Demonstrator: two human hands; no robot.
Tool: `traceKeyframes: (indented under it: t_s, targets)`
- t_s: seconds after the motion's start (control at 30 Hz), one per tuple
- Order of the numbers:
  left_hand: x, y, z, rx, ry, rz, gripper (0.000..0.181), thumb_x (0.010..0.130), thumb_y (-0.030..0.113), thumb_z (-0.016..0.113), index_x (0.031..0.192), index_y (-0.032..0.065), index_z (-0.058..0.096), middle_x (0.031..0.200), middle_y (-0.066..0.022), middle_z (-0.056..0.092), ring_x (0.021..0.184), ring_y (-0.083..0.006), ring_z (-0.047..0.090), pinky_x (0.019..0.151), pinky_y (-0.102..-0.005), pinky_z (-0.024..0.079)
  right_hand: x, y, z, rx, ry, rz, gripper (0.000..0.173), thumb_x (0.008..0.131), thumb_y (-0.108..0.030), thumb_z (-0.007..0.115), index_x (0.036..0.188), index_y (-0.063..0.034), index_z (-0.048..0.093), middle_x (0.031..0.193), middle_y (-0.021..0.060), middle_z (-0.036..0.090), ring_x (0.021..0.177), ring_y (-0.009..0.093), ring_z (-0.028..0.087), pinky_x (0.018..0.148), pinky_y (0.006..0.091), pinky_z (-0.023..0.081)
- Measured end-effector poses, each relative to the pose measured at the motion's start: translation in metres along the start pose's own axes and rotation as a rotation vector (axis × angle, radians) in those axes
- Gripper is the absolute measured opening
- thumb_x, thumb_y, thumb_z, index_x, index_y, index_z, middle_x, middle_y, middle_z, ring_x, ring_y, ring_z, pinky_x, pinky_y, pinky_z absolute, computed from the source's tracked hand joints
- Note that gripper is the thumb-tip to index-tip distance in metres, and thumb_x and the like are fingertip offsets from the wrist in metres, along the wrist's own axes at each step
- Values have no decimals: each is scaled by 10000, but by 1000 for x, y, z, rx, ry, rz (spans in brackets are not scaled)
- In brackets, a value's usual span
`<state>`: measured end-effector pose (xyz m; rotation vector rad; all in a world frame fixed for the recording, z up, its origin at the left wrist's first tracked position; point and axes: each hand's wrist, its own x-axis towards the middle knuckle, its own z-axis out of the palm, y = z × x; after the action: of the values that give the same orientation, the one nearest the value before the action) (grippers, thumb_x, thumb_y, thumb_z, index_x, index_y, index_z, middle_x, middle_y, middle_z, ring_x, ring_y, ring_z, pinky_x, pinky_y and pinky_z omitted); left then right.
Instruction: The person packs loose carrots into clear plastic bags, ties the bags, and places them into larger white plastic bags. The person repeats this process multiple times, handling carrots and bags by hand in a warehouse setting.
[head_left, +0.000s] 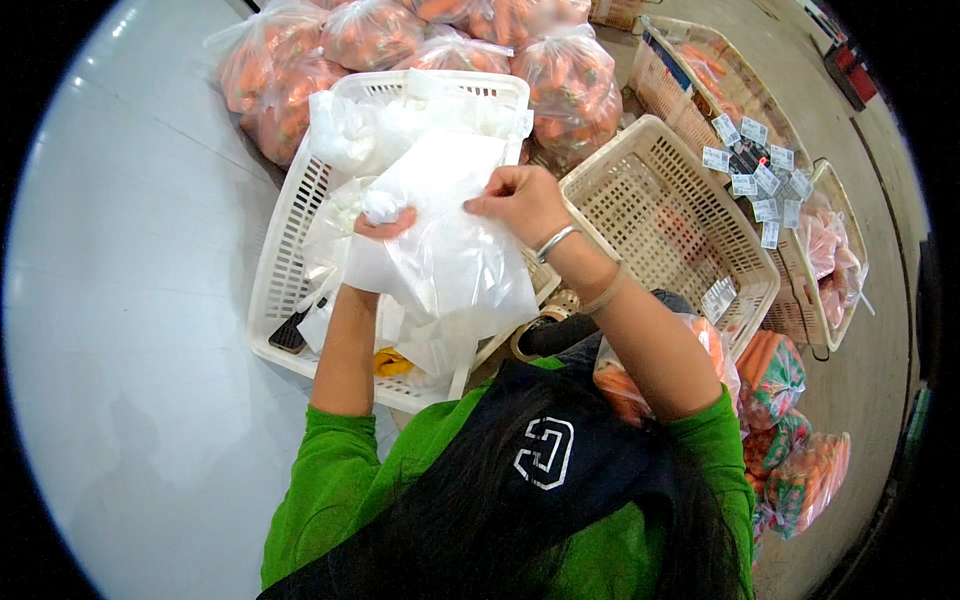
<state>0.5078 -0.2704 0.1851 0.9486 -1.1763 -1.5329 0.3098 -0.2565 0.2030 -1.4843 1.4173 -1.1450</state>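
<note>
A white translucent plastic bag (480, 262) hangs in front of me above a white slotted crate (270, 277). My left hand (386, 223) grips it at a bunched white part, partly hidden under the plastic. At the bag's upper right, my right hand (514, 199) has thumb and finger brought together at the edge; whether they pinch the film is not clear. More crumpled white plastic bags (352, 127) fill the crate below. A black phone-like object (289, 334) lies in its lower left corner, and a yellow item (391, 363) lies near its lower edge.
Clear bags of carrots (375, 34) are piled beyond the crate. An off-white basket (667, 217) stands at right, beside a carrot basket (697, 67) and a cluster of printed labels (766, 180). Bagged carrots (810, 472) lie at lower right. A pale wall or panel (135, 225) borders the left.
</note>
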Motion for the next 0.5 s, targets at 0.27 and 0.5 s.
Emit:
traceKeyframes:
  t_s: [0.27,0.5]
  targets:
    - [6,-72,-116,1608,25,125,209,722,95,537,929,77,564,821,-144,601,765,-302,577,641,-386,452,10,-16,-112,565,272,-40,129,706,-119,668,645,-77,563,627,-30,534,572,61,484,519,205,396]
    - [14,-47,-125,1943,91,1,281,699,121,563,964,34,531,1043,-152,514,957,-302,500,768,-401,413,-50,-34,-186,610,484,-188,78,770,-54,584,727,-68,522,726,22,581,613,75,523,580,205,439]
